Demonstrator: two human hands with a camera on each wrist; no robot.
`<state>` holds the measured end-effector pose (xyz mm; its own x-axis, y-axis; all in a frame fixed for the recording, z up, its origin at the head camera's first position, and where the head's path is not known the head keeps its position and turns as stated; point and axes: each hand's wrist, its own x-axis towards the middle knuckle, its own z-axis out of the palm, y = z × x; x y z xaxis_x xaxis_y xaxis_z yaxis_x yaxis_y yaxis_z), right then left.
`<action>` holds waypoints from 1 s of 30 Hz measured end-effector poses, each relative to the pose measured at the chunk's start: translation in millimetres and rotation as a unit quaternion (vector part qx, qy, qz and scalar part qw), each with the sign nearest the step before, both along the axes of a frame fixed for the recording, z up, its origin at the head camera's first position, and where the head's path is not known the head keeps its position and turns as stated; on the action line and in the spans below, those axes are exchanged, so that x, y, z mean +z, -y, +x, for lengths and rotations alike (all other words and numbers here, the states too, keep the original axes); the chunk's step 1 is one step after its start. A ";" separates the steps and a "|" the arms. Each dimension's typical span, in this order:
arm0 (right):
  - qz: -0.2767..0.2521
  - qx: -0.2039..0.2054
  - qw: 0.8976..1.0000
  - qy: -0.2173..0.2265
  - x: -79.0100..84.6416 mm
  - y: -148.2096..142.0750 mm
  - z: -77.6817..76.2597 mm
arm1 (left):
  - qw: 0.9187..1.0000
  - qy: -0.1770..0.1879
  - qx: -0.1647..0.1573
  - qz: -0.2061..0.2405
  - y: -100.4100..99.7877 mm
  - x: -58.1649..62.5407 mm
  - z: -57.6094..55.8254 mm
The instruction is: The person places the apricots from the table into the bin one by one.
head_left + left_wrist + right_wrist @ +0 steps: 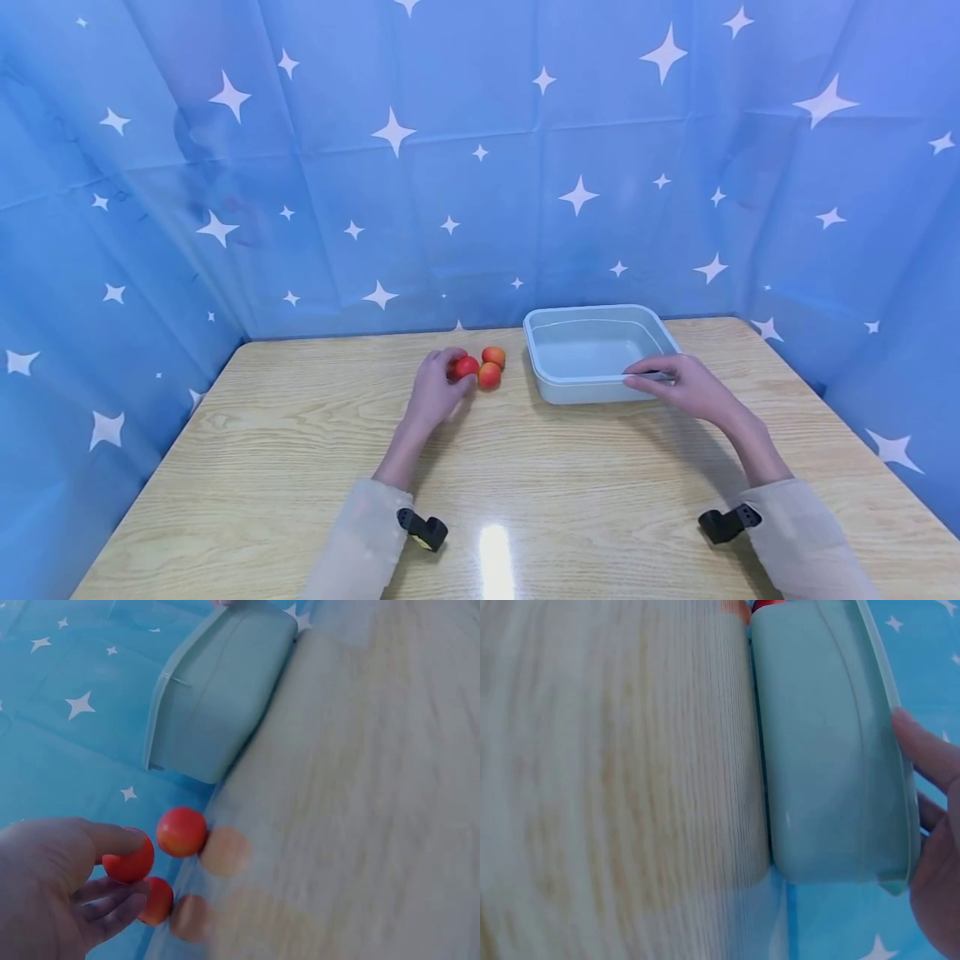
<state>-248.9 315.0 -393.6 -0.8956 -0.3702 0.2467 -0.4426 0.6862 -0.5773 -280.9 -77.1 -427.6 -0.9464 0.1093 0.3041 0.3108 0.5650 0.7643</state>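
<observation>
My left hand [437,387] is at the small round fruits left of the basin. Its thumb and fingers pinch one red fruit [129,856], the thumb lying over it in the left wrist view. Close beside it sit other red-orange fruits, one [493,356] farther back and one [489,376] nearer me. To their right stands a pale blue-green rectangular plastic basin [588,392], upright, its visible inside bare. My right hand [686,387] grips the basin's front rim near the right corner, thumb outside and fingers over the inner side, partly hidden in the right wrist view.
Everything stands on a light wood-grain table [300,433], the fruits and basin near its back edge. A blue curtain [337,183] with white stars hangs behind and along both sides. Black wrist cameras [423,529] sit on both sleeves.
</observation>
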 end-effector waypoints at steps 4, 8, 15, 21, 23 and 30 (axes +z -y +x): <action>-0.001 0.000 1.000 -0.001 0.5 -0.5 0.5 | 0.999 -0.013 -0.019 0.033 -7.4 8.2 1.2; -0.002 -0.002 1.000 0.000 1.1 -0.5 0.5 | 0.997 -0.016 -0.032 0.062 -17.5 16.7 2.1; -0.008 -0.001 1.000 0.005 1.2 0.9 0.9 | 0.992 -0.056 -0.060 0.091 -37.3 26.2 3.1; -0.007 -0.001 1.000 0.005 1.6 1.2 0.5 | 0.989 -0.069 -0.083 0.099 -52.5 28.0 3.5; -0.006 -0.002 1.000 0.004 1.3 1.2 0.5 | 0.988 -0.067 -0.092 0.104 -57.7 28.4 3.7; -0.005 -0.001 1.000 -0.001 -0.2 0.4 0.5 | 0.981 -0.067 -0.134 0.123 -77.4 30.3 5.6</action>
